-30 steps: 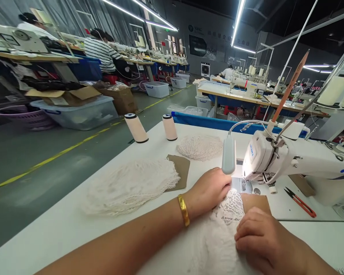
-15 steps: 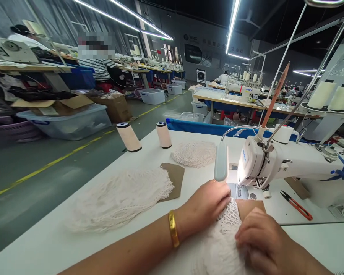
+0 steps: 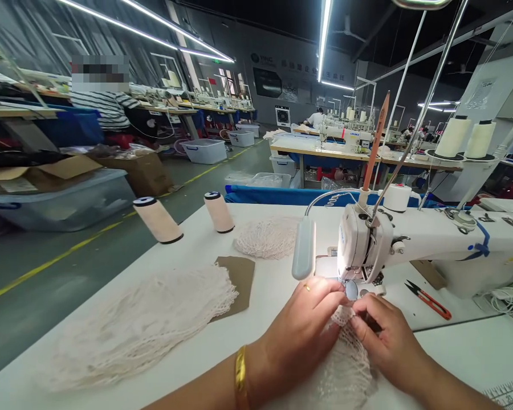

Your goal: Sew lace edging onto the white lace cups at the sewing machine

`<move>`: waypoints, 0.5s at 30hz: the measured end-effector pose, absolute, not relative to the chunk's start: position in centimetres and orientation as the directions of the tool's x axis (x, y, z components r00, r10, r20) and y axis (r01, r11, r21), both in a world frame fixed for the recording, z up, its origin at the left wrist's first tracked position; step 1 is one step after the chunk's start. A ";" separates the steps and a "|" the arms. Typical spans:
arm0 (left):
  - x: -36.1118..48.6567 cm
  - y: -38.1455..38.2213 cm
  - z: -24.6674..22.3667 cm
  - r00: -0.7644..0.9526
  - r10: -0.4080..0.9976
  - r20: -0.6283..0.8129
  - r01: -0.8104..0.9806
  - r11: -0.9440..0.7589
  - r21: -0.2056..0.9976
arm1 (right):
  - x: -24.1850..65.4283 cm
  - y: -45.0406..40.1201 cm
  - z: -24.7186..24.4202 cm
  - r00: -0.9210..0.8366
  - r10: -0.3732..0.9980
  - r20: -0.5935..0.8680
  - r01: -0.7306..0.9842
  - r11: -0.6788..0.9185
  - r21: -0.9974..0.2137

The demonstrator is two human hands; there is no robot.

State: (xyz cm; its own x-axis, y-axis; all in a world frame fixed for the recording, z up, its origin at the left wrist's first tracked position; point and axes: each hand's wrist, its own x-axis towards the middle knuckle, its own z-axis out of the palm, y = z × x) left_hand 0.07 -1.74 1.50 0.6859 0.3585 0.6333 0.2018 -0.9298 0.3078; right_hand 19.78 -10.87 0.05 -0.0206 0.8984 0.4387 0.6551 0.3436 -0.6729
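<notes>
A piece of white lace fabric (image 3: 346,364) hangs toward me over the table edge of the sewing machine (image 3: 359,239). My left hand (image 3: 303,324), with a gold ring and bracelet, pinches the lace's far end just below the needle area. Close beside it, my right hand (image 3: 387,336) grips the same end between thumb and forefinger. The needle and presser foot are partly hidden behind my fingers. On the left lies a stack of white lace pieces (image 3: 141,324) over a brown card (image 3: 239,285). A smaller lace pile (image 3: 267,236) rests farther back.
Two cones of pale thread (image 3: 158,221) stand at the table's left edge. Orange-handled thread snips (image 3: 430,299) lie right of the needle area. A grey lamp (image 3: 304,249) stands left of the machine head. A ruler (image 3: 511,393) shows at lower right. Another person (image 3: 100,102) sits across the aisle.
My right hand has moved up to the lace's far end and now pinches it beside my left hand. The brown card under the lace no longer shows. The view has swung right.
</notes>
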 end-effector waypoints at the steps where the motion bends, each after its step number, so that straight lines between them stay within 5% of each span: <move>1: 0.1 -1.7 1.5 0.679 0.350 0.645 0.204 -0.934 0.292 | 19.8 -10.9 0.1 -0.022 0.893 0.450 0.655 0.353 -0.668; 15: 0.3 -1.8 2.0 0.618 0.270 0.739 0.189 -0.963 0.194 | 19.6 -10.9 0.2 -0.023 0.819 0.574 0.675 0.436 -0.595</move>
State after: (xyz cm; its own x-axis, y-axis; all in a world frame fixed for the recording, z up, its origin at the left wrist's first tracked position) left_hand 0.28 -1.81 2.05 0.6177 0.2695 0.7388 0.1886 -0.9628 0.1935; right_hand 19.59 -10.94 0.17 -0.0228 0.8187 0.5738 0.6750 0.4360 -0.5952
